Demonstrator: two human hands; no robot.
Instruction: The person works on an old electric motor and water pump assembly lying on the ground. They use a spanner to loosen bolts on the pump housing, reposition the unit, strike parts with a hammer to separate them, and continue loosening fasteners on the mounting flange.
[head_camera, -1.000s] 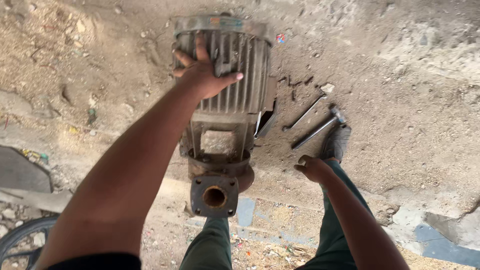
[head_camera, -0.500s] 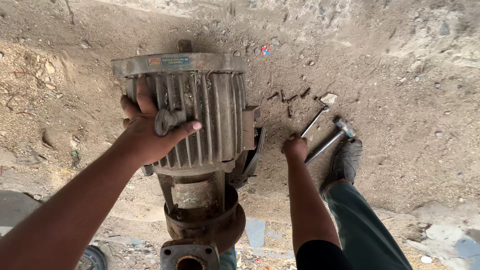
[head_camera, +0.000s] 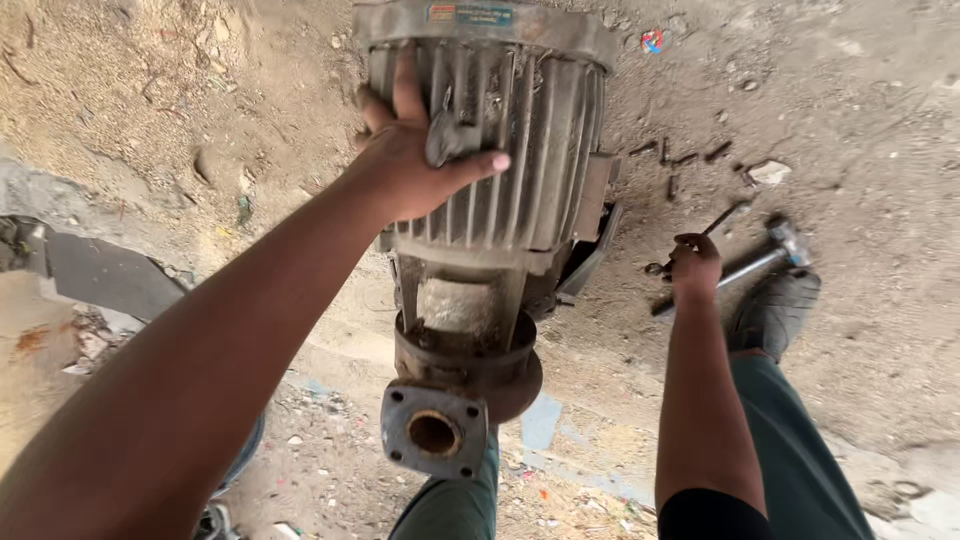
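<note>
Resting flat on the motor (head_camera: 500, 150), the left hand (head_camera: 415, 165) steadies it with open grip; the right hand (head_camera: 693, 265) closes round a tool (head_camera: 722, 215) on the ground (head_camera: 850, 100).

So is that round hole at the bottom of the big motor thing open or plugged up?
Open. The square flange at the near end of the motor pump shows a dark, hollow round hole, with no cap or pipe on it.

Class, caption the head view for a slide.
Left hand braces a ribbed motor; right hand grasps a tool on dirt.
</note>
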